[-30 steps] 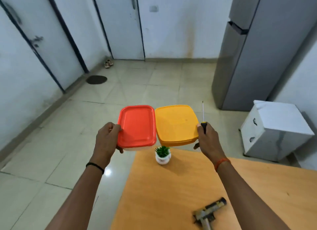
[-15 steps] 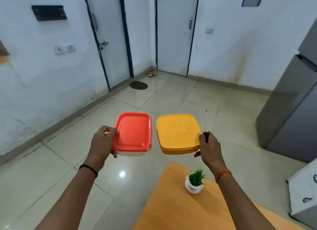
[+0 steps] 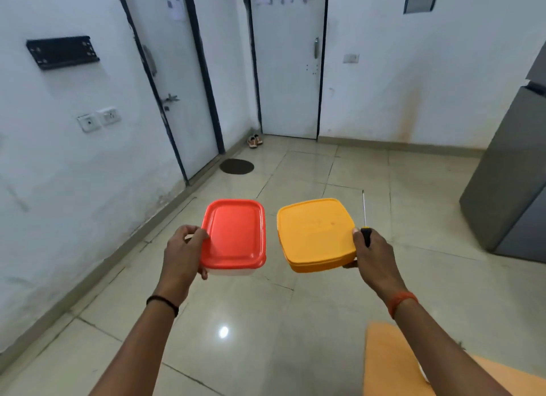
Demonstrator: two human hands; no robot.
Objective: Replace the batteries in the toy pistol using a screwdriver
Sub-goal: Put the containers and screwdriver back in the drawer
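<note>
1. Looking down through the head camera, you have both arms stretched out in front of you over a tiled floor [image 3: 310,307].
2. Your left hand [image 3: 184,252] grips the left edge of a container with a red lid [image 3: 235,233], thumb on top of the lid and fingers curled underneath (the clear base shows just below the lid's near rim).
3. Your right hand [image 3: 373,255] holds two things at once: it grasps the right edge of a container with a yellow lid [image 3: 316,234], and the black handle of the screwdriver [image 3: 364,218] is clamped against that same grip.
4. The screwdriver's thin metal shaft sticks up and away from your right hand, just beside the yellow lid's right edge.
5. The two containers sit level between your hands, side by side and close, with a narrow gap between them.
6. A black band [image 3: 162,302] circles your left wrist; an orange band [image 3: 402,302] circles your right.
7. Below your right forearm, a corner of an orange table [image 3: 384,366] enters at the bottom edge.
8. The toy pistol and the batteries cannot be seen in this view.
9. Beyond your hands stand white doors [image 3: 291,70]; to the right of your right hand, a grey refrigerator [image 3: 514,174].
</note>
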